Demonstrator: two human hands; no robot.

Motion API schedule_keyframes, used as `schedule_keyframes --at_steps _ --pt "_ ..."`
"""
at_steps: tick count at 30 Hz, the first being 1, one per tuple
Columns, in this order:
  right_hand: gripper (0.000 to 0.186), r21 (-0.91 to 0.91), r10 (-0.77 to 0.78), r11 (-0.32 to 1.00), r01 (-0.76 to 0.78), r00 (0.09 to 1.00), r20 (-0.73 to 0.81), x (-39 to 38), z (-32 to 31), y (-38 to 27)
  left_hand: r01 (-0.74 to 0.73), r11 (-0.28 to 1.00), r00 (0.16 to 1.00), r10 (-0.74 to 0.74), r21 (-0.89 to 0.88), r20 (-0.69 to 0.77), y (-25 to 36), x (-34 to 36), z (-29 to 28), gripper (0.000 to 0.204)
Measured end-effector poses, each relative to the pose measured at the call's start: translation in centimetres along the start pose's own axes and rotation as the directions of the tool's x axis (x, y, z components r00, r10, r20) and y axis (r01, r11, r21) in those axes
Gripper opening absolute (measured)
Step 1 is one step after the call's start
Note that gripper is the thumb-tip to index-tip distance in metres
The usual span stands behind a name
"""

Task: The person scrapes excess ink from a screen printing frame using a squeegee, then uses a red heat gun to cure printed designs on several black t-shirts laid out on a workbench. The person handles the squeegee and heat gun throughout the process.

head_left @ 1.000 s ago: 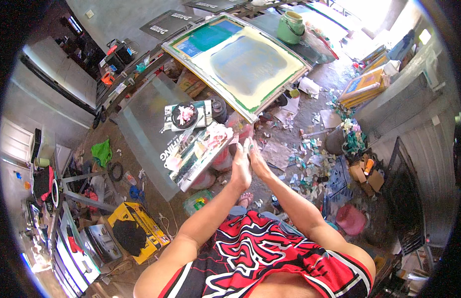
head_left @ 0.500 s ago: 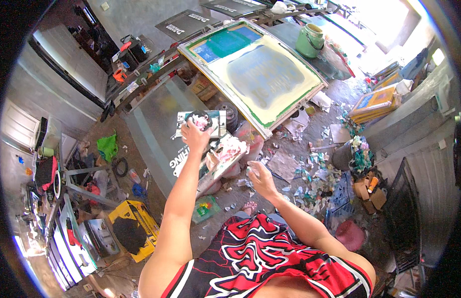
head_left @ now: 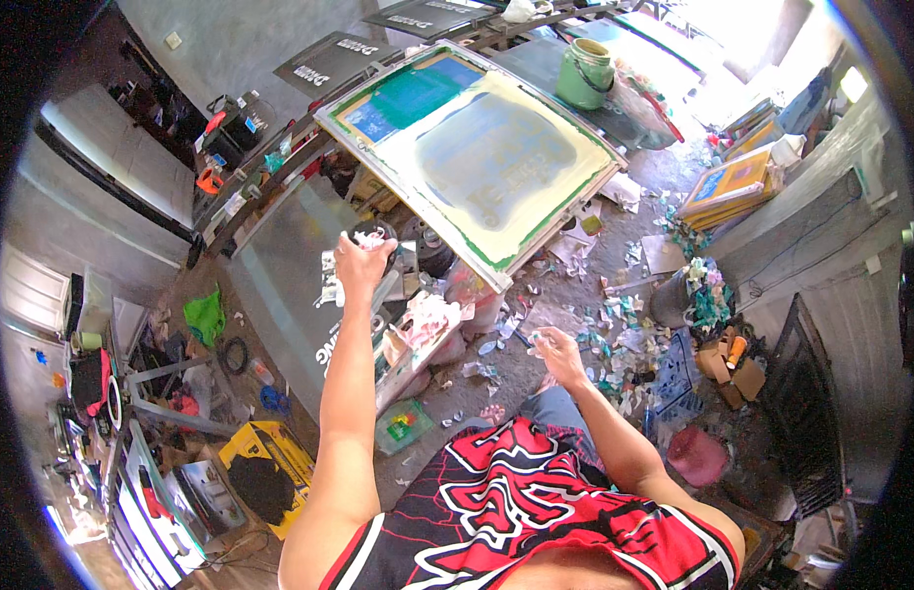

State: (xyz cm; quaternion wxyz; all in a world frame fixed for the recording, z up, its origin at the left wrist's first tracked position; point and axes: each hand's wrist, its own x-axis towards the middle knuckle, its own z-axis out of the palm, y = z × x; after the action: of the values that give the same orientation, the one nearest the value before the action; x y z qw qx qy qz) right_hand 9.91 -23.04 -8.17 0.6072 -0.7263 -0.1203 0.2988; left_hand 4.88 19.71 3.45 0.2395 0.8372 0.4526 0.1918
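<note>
My left hand (head_left: 363,264) is closed round a dark round container (head_left: 386,243) with crumpled pink-and-white scraps showing at its top. It is held over a dark board (head_left: 280,285) with white lettering, left of the large framed printing screen (head_left: 511,162). A heap of pink-and-white scraps (head_left: 427,323) lies nearer to me, just right of my left forearm. My right hand (head_left: 559,354) hovers above the littered floor, its fingers loosely bent and apart. Pale marks show at its fingertips, and I see nothing plainly held there.
A green bucket (head_left: 585,75) stands beyond the screen. Paper and cloth scraps (head_left: 624,339) cover much of the floor at right, near a full dark bin (head_left: 676,298). A yellow box (head_left: 270,472) is at lower left. Stacked frames (head_left: 728,192) lean at far right.
The whole view has shifted, so the screen and board appear farther left. My left hand still holds the container. My right hand has moved right, away from the scrap heap, its fingers more bent.
</note>
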Motion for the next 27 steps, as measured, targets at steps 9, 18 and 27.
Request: schedule_keyframes --at_steps 9,18,27 --pt "0.027 -0.271 -0.107 0.958 0.098 0.994 -0.015 6.1 -10.1 -3.6 0.215 0.721 0.803 0.253 -0.658 0.54 19.2 -1.4 2.5 0.058" --pt "0.028 -0.335 -0.124 0.936 0.106 0.992 -0.032 15.6 -30.1 -4.9 0.147 0.757 0.709 0.368 -0.636 0.602 40.1 1.6 14.7 0.07" --pt "0.027 -0.429 -0.176 0.893 0.138 0.983 -0.051 26.1 -43.2 -7.3 0.017 0.789 0.794 0.363 -0.614 0.488 53.0 10.5 22.4 0.069"
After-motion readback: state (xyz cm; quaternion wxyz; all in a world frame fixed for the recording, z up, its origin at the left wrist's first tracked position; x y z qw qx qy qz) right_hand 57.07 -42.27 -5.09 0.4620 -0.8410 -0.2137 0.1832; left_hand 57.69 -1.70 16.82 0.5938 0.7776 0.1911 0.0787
